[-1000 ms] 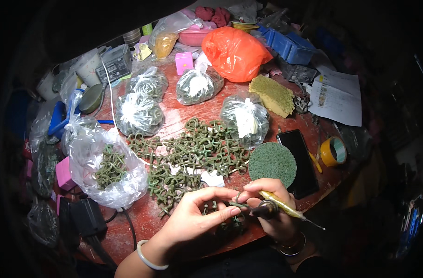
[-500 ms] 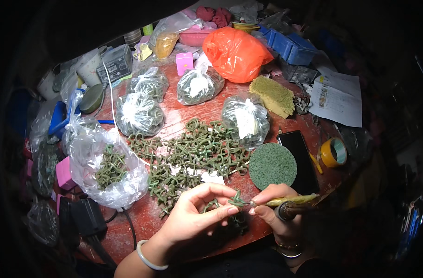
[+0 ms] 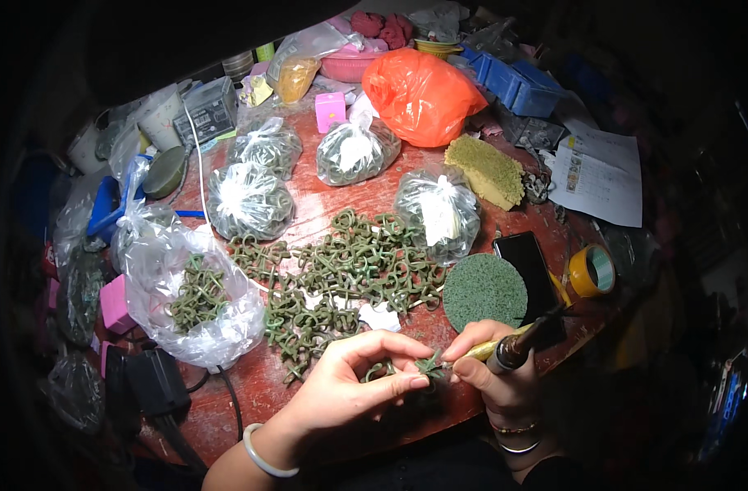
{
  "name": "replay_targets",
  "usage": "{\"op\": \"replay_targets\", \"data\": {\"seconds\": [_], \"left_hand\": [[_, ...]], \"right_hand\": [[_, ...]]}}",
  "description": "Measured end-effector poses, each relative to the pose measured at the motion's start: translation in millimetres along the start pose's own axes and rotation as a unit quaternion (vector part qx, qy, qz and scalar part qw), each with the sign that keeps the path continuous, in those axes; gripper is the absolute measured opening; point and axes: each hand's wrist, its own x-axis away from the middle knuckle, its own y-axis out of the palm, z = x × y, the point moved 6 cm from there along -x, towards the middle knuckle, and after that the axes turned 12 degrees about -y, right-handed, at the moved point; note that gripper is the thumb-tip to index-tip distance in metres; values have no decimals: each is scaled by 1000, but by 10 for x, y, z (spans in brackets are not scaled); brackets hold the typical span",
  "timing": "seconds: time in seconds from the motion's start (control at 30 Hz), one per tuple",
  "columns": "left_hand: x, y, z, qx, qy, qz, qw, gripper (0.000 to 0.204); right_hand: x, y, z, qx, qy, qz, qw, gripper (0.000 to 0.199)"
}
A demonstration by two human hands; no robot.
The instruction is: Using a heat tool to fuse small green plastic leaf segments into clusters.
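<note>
My left hand (image 3: pixel 345 380), a pale bangle at its wrist, pinches a small green ring-like piece (image 3: pixel 430 366) between thumb and fingertips. Close against that piece is my right hand (image 3: pixel 505 385), its fingers closed round two tools: a slim one with a yellowish handle (image 3: pixel 481 350) and a thicker one with a dark brown handle (image 3: pixel 515 352). Fingers hide the tools' tips, so I cannot tell whether they touch the piece. Beyond my hands spreads a pile of similar green looped pieces (image 3: pixel 366 258) on the red table.
An opened clear bag (image 3: pixel 239 323) with green pieces lies left of the pile. Tied clear bags (image 3: pixel 251 203) stand behind it. To the right are a round green pad (image 3: pixel 484 290), a black phone (image 3: pixel 529 262), yellow tape (image 3: pixel 592 270) and a yellow sponge-like block (image 3: pixel 484 172).
My right hand's tools have swung: the dark handle now points more up and right, and the yellow one is tilted more steeply. The green piece has turned slightly in my left fingers.
</note>
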Motion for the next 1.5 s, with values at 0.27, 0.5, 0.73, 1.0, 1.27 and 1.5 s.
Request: {"op": "replay_targets", "data": {"seconds": [0.27,0.5,0.73,1.0,1.27,1.5], "left_hand": [[-44,21,-3,4,7,-7,1000,27],[-18,29,-13,24,-17,-34,999,24],[-19,40,7,31,-1,-56,998,26],[-40,7,-57,60,5,-52,997,26],[-39,-6,-64,73,18,-52,996,25],[-39,-47,-29,64,35,-16,997,26]], "right_hand": [[32,-49,-134,59,-101,18,993,18],[1,-10,-138,131,-150,23,980,17],[10,-7,-138,172,-168,21,970,15],[31,-20,-58,17,-81,11,996,15],[16,-29,-23,19,-76,13,997,18],[42,-135,-127,69,-126,85,986,14]]}}
